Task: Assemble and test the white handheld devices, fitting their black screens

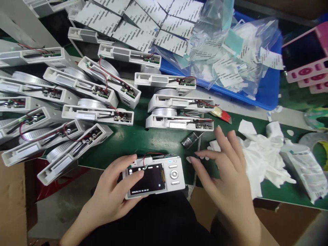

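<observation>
A white digital camera [174, 189] lies at the table's front edge, its lit screen [151, 181] facing up and showing icons and a date line. My left hand [119, 186] grips its left end, thumb on the screen side and fingers over the top edge. A red wire [153, 153] loops out of the camera's top. To the right, my right hand [227, 171] hovers with its fingers apart, thumb and index close but not touching, and nothing visible between them. Behind the camera lies a small dark rectangular piece [191, 139] on the green table.
Several open white camera bodies [97, 116] with exposed wires stand at left and centre. Behind them are printed white sheets [143, 24] and a blue tray [271, 85] of plastic bags. White cloth [256, 160], a tape roll [320, 147] and pink cameras [304, 54] are at right.
</observation>
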Available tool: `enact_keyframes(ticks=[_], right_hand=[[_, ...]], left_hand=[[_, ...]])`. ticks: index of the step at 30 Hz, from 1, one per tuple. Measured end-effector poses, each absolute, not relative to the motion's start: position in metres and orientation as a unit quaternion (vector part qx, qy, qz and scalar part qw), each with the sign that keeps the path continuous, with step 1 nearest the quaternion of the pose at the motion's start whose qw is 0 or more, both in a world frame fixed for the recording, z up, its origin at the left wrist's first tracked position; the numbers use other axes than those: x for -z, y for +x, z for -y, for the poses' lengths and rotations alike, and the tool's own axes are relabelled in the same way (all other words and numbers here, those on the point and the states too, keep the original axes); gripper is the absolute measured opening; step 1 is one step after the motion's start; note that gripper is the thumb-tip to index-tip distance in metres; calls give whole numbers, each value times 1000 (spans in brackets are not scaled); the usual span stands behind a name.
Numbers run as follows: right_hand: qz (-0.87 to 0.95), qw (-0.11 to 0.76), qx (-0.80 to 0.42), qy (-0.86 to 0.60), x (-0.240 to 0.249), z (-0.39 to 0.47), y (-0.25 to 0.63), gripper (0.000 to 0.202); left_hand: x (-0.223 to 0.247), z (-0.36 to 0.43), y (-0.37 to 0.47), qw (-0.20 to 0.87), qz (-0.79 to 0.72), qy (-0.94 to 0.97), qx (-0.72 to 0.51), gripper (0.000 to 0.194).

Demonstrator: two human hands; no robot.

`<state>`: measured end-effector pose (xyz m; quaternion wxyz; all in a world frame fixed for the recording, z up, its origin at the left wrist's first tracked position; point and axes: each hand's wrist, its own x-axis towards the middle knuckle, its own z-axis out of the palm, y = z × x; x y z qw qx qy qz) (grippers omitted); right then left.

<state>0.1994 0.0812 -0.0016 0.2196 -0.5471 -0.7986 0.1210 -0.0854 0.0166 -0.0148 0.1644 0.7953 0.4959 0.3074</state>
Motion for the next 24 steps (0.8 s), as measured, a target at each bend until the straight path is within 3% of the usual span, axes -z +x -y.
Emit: enact_keyframes(ticks=[5, 9, 11, 14, 20, 24], right_hand=[[795, 283, -120, -523, -16, -75, 187, 16], [795, 300, -88, -520, -26, -75, 187, 12], [823, 264, -167, -474, -26, -78, 186, 13], [835, 231, -277, -416, -19, -81, 180, 30], [724, 347, -435, -409, 6, -74, 166, 33], [619, 385, -568, -383, 6, -70, 160, 36]], left_hand=[[17, -12, -85, 188, -477, 787, -344, 20], [22, -3, -86, 165, -450, 794, -374, 37], [24, 0, -87, 149, -444, 799, -377, 43], [28, 0, -85, 138, -437, 792, -403, 43], [34, -15, -80, 151, -426, 751, -481, 30], [30, -22, -81, 122, -421, 750, -496, 52]])
